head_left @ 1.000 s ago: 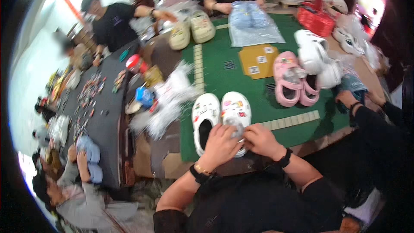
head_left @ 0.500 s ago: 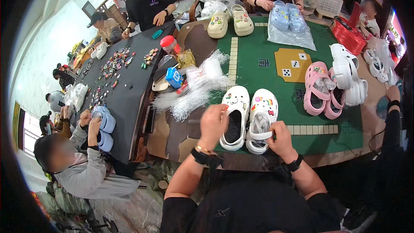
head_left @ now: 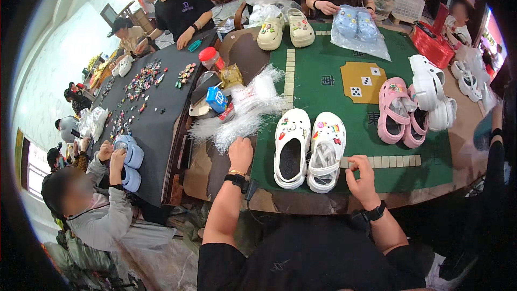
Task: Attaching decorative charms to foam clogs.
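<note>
Two white clogs stand side by side in front of me, toes pointing away. The left clog carries colourful charms, and the right clog has charms plus clear plastic stuffed inside. My left hand is at the near edge of a heap of thin clear plastic strands. Its fingers are curled down, and whatever is in them is hidden. Beside the right clog's heel, my right hand hovers with loosely bent fingers apart, holding nothing.
Pink clogs and stacked white clogs stand at right, cream clogs at the far side. A co-worker opposite holds bagged blue clogs. Loose charms cover the dark table at left, where another person handles blue clogs.
My left hand has left the left clog and moved leftward to the plastic strands. My right hand has let go of the right clog's heel strap and drawn slightly right.
</note>
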Demonstrator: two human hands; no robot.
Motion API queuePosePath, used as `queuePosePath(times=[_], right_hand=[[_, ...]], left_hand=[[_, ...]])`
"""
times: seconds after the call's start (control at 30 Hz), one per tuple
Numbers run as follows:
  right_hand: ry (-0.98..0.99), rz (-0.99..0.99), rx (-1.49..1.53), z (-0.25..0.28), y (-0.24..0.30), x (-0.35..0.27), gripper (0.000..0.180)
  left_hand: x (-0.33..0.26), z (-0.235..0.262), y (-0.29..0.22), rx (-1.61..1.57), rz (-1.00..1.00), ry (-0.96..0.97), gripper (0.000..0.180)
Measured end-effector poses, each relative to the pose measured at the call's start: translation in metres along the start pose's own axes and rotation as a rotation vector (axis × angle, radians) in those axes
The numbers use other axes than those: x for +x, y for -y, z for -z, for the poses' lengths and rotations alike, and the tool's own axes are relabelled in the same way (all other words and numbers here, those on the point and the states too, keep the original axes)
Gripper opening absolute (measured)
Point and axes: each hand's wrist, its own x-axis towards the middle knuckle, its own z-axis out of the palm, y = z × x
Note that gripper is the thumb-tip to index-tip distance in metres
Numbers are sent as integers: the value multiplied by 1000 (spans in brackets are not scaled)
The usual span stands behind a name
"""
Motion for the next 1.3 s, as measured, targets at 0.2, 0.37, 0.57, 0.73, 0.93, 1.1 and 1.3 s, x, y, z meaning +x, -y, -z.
queuePosePath(times=[0.2, 0.37, 0.57, 0.73, 0.93, 1.1, 1.3], right_hand=[[-90, -79, 35, 6, 10, 3, 20], [-102, -191, 246, 4, 27, 9, 15], [-54, -175, 301, 2, 40, 15, 13], [-26, -348, 440, -1, 42, 18, 15], [0, -278, 526, -16, 49, 23, 10], [-62, -361, 575, -4, 36, 18, 7], [-194, -517, 686, 21, 6, 16, 11]], left_hand=[[11, 62, -49, -416, 84, -154, 8], [5, 133, -135, -828, 7, -109, 9], [1, 157, -182, -900, -153, -41, 9], [-16, 146, -201, -1130, 8, 337, 11], [-35, 136, -222, -1146, -96, 363, 14], [-26, 136, -194, -1075, -101, 292, 21], [8, 133, -124, -432, -533, -51, 33]])
